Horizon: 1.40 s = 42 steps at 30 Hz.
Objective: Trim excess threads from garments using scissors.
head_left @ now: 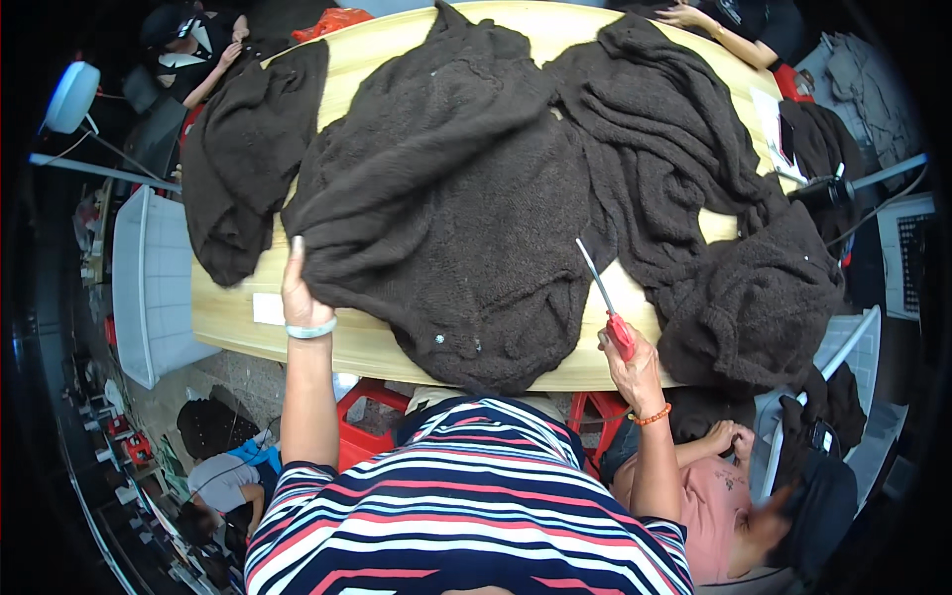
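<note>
A dark brown fuzzy knit garment (pixel 466 188) lies spread over the table in front of me. My left hand (pixel 305 288) is closed on its left edge, thumb on top and the other fingers hidden beneath the cloth. In my right hand (pixel 635 367) is a red-handled tool (pixel 604 293) with a long, thin metal shaft. It points up and to the left, its tip at the garment's right side. Whether it is scissors or a screwdriver I cannot tell. Small pale, shiny spots dot the garment's near part.
More dark knit pieces lie on the wooden table (pixel 238 317), left (pixel 253 149) and right (pixel 664 149), with a bunched heap (pixel 754 297) at the near right corner. A white bin (pixel 149 288) stands at left. Other people sit at the far corners and close on my right.
</note>
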Each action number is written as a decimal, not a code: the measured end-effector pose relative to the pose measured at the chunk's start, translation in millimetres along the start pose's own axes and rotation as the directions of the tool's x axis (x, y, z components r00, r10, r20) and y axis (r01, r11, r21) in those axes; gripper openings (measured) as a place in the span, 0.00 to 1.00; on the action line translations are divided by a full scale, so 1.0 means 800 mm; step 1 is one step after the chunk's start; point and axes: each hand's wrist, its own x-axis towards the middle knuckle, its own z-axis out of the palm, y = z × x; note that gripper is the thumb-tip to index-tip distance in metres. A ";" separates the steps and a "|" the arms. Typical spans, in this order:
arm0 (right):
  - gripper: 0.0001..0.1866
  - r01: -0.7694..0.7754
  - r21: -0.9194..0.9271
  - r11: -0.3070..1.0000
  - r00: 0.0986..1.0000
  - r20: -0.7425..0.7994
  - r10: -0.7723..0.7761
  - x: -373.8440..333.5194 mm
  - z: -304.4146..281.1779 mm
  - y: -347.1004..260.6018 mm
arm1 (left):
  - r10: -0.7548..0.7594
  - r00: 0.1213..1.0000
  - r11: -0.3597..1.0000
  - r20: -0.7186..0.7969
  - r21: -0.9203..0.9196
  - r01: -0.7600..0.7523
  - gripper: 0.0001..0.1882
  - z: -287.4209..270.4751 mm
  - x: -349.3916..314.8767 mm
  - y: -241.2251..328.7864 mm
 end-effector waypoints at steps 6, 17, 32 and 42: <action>0.05 0.077 -0.022 0.997 0.995 0.060 -0.075 0.014 -0.005 -0.023 | -0.065 0.943 0.842 -0.326 0.490 0.227 0.27 -0.127 -0.018 -0.052; 0.07 0.042 -0.064 0.997 0.996 0.079 -0.036 0.034 0.019 -0.038 | 0.074 0.750 -0.647 0.657 0.604 -0.466 0.57 0.085 0.049 -0.122; 0.05 0.004 -0.019 1.000 1.000 0.028 -0.004 0.051 0.046 -0.059 | 0.747 0.665 0.008 -0.005 1.000 -0.002 0.33 -0.094 0.319 0.118; 0.06 0.130 -0.150 0.980 0.984 0.140 -0.109 0.096 0.080 -0.126 | 0.469 0.783 -0.458 0.408 0.871 -0.179 0.46 -0.062 0.223 0.034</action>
